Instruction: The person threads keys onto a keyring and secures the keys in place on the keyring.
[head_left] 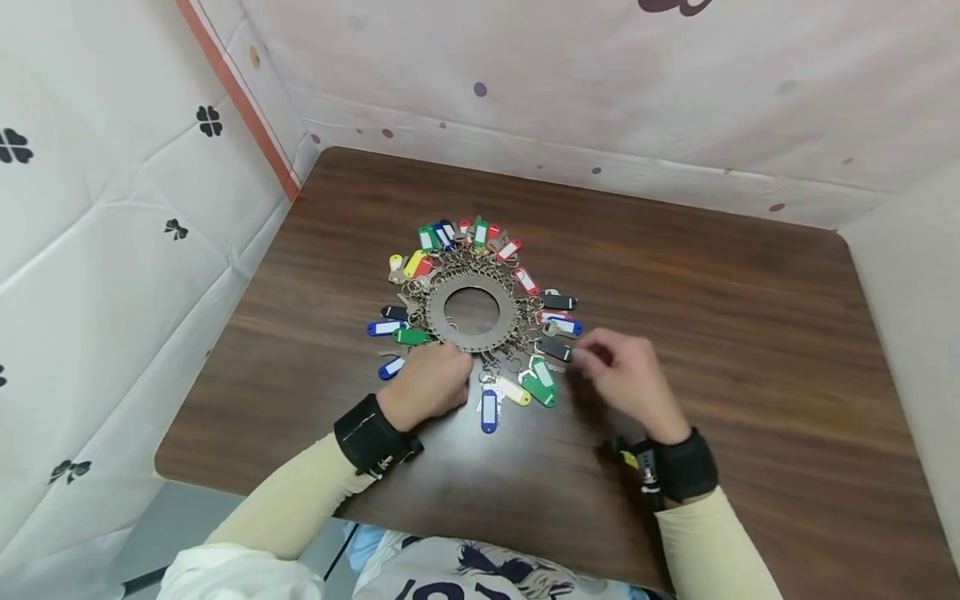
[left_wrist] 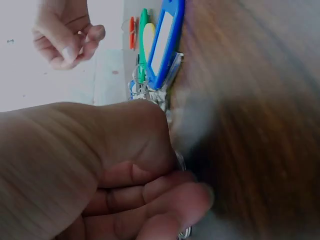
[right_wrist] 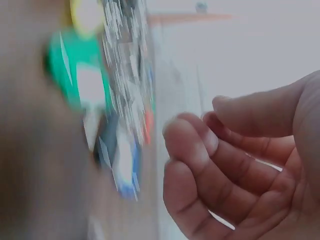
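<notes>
A flat grey metal ring (head_left: 471,343) lies on the table, with many keys and coloured key tags hung round its edge. At its near left edge is my left hand (head_left: 429,385), fingers curled and gripping the rim; the exact contact is hidden under the hand. Bits of shiny wire ring (left_wrist: 186,233) show beside those fingers in the left wrist view. To the right, my right hand (head_left: 626,375) hovers by a black key tag (head_left: 555,348), its fingers loosely bent with nothing seen between them in the right wrist view. A blue key tag (head_left: 489,412) points toward me.
The brown wooden table (head_left: 720,300) has rounded corners and meets a pale patterned wall covering (head_left: 570,100) at the back. A green key tag (head_left: 538,389) and a yellow key tag (head_left: 513,390) lie between the hands. Each wrist wears a black band (head_left: 367,433).
</notes>
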